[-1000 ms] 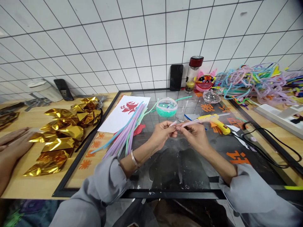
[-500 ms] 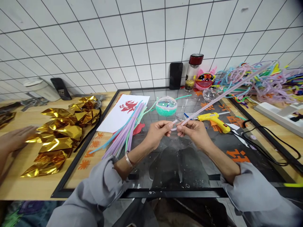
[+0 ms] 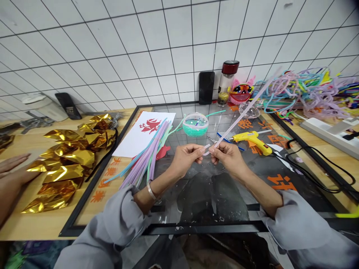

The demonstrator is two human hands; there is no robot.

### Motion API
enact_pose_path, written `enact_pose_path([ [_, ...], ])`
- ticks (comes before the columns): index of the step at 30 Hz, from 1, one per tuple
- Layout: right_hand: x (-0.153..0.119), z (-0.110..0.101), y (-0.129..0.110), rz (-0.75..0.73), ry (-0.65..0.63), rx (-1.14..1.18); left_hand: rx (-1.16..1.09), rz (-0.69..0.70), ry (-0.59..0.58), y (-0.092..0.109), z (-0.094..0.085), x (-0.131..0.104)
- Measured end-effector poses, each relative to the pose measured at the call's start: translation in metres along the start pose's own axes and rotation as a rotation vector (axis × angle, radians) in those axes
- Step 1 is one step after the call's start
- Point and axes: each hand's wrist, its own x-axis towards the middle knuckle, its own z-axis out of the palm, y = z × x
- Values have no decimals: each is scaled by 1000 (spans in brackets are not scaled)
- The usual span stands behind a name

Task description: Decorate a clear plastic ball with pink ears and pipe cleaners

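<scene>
A pale lilac pipe cleaner (image 3: 244, 111) is pinched between the fingertips of my left hand (image 3: 185, 158) and my right hand (image 3: 229, 156). Its short end bends round between the two hands, while the long part rises up and to the right from my right hand. Just beyond my hands stands a small round bowl shape (image 3: 195, 129) of coiled green pipe cleaner with a pale rim. To the left, a bundle of purple, blue and green pipe cleaners (image 3: 143, 154) lies partly over a white sheet (image 3: 131, 139) with a red design.
A yellow glue gun (image 3: 254, 142) lies to the right, its black cord (image 3: 322, 157) curling beside it. Behind stand a phone (image 3: 206, 87) and a glass bottle (image 3: 225, 86). Tangled pipe cleaners (image 3: 305, 91) fill the back right. Another person's hand (image 3: 17, 173) rests by gold foil (image 3: 67, 160).
The long part of the pipe cleaner has swung left and stands steeper. My hands stay close together on it. At the left, the other person's hand has shifted, and the view has moved slightly.
</scene>
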Motion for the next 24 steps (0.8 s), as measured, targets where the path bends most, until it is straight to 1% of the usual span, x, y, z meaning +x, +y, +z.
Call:
enact_pose_path([
  [10,0,-3,-6,-39,40,8,47,2,-45,5,-1,-1],
  [16,1,-6,-7,-30,74,27,58,-8,-74,6,-1,-3],
  [22,0,-4,-6,-13,60,64,183,-13,-181,9,-4,-3],
  [24,0,-4,-5,-6,66,77,205,-13,-201,10,-5,-3],
])
